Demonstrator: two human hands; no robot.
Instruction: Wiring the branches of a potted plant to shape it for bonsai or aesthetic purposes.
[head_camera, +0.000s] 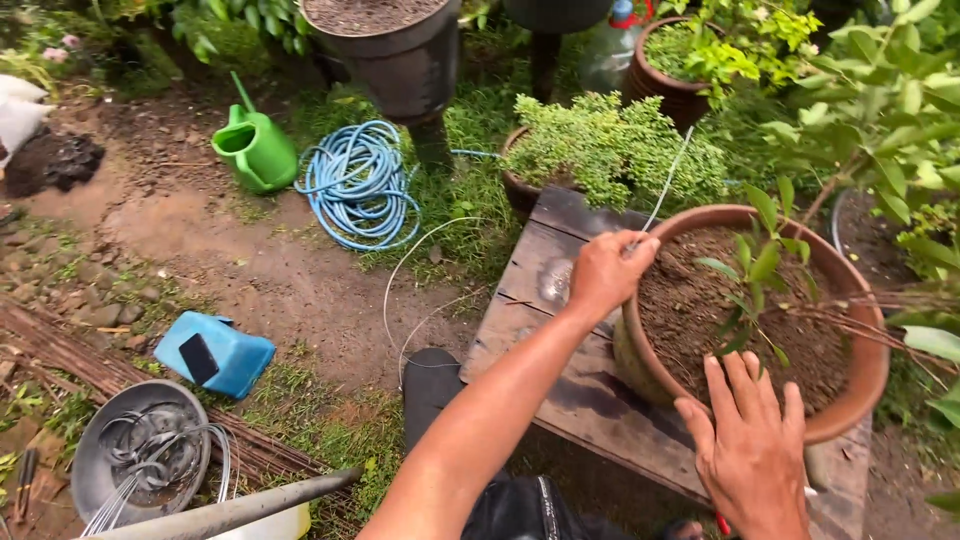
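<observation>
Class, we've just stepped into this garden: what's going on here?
A person works at a clay pot holding a small plant, set on a wooden bench. The left hand pinches a thin wire at the rim; the right hand rests flat on the soil. A watering can and hose lie beyond.

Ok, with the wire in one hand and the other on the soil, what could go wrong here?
The left hand pinches a long wire at the clay pot rim; its springy free end might whip the small plant. The right hand presses soil near the thin stem, which could bend. The trailing wire might snag on the bench.
</observation>
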